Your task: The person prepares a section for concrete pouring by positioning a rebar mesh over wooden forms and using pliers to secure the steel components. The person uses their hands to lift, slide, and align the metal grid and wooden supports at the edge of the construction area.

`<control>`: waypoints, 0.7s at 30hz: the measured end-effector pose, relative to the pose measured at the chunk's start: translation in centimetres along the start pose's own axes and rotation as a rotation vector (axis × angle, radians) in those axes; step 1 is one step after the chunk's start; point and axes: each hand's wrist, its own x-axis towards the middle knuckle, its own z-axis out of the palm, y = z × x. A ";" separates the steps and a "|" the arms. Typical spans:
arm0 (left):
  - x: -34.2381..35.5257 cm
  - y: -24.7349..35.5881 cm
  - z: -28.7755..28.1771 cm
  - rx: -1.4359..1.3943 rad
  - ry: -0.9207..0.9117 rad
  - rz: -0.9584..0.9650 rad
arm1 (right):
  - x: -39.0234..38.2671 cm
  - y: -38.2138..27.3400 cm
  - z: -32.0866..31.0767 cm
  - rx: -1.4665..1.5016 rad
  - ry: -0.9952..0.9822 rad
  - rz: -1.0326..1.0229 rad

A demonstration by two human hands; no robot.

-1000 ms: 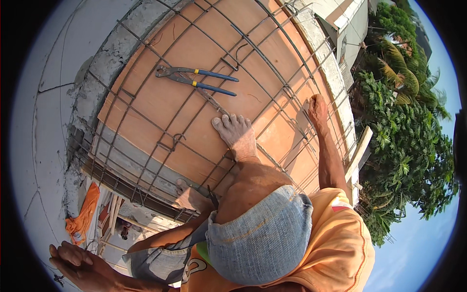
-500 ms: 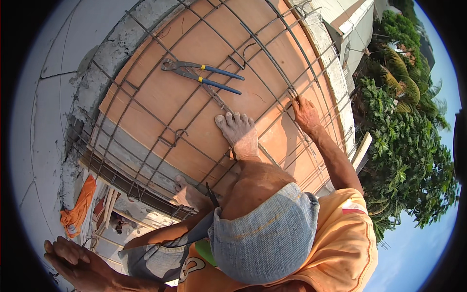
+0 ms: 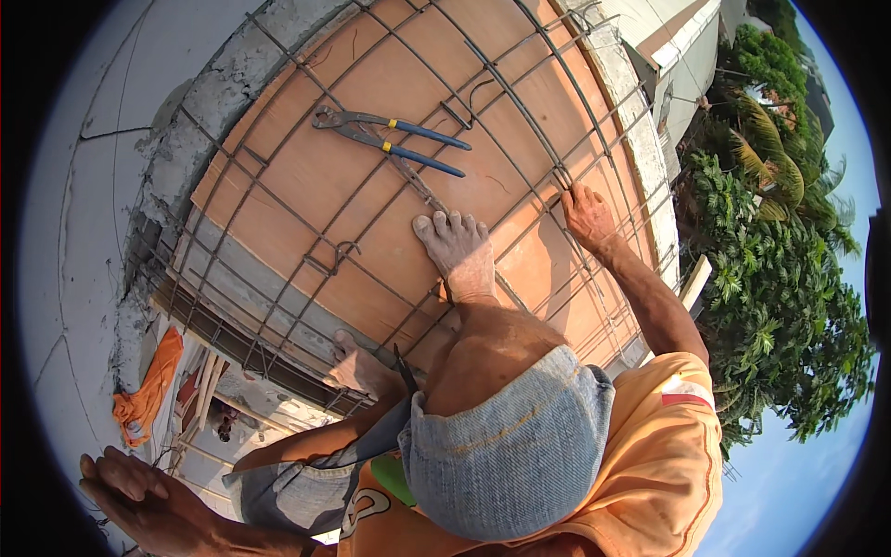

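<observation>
My right hand (image 3: 588, 215) has its fingers closed on a steel bar (image 3: 561, 171) in the rebar grid, at the right of the orange-brown board (image 3: 501, 111). Blue-handled pincers (image 3: 432, 135) with yellow bands lie across the bars above my bare foot (image 3: 459, 251). At the lower left, my left hand (image 3: 125, 485) hangs over the pale cracked surface, loosely bent fingers extended and nothing visible in them; some thin wires show beside it. My other bare foot (image 3: 357, 362) sits at the board's lower edge, partly hidden by my leg.
Rough concrete (image 3: 190, 139) borders the grid on the left, a pale edge (image 3: 631, 111) on the right. Below left are an orange cloth (image 3: 147, 390) and timber (image 3: 209, 390) over a lower level. A building (image 3: 673, 46) and trees (image 3: 761, 278) lie beyond the right edge.
My right hand has moved up and left from the grid's edge onto a bar further in. My left hand has shifted slightly left, and the whole view has shifted a little.
</observation>
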 end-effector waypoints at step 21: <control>0.4 -0.1 -0.7 -0.050 -0.092 0.011 | -1.3 -0.4 -5.0 0.808 0.389 0.780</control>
